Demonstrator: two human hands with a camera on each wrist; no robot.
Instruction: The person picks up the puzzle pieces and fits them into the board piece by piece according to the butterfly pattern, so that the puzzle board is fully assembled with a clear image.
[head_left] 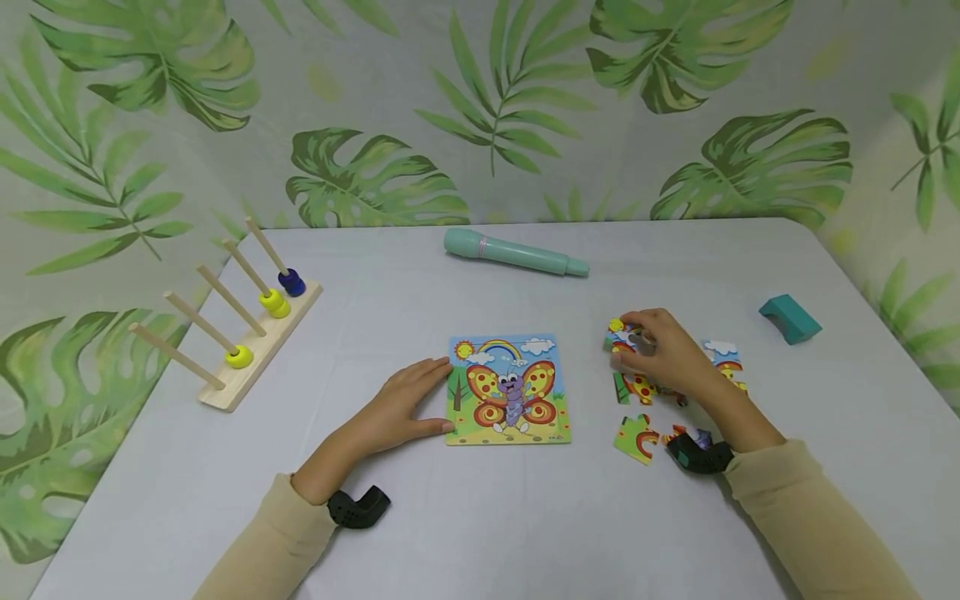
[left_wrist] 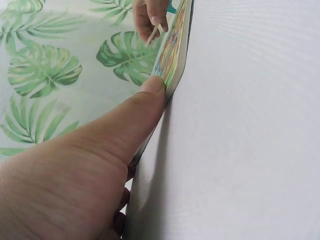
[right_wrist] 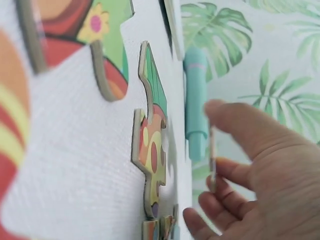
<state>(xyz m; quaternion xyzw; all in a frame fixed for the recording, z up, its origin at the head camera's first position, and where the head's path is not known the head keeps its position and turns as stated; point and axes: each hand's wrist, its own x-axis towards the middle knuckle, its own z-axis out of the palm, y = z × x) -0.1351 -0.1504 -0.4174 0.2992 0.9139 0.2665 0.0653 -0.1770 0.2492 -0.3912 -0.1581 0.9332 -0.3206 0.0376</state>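
As the left hand (head_left: 405,404), thumb spread from its fingers, touches the square butterfly-printed board (head_left: 512,398), seemingly steadying it midway across the white-covered table (head_left: 480,517), the right hand (head_left: 671,354) pinches a thin jigsaw piece (right_wrist: 213,152) nearer the table's right edge.

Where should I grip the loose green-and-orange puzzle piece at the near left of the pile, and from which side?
Probably pinch the green left part of that puzzle piece across its near and far edges, coming from the left. It lies flat with a thick edge to catch, and bare cloth separates it from the butterfly board; to its right another piece lies close.
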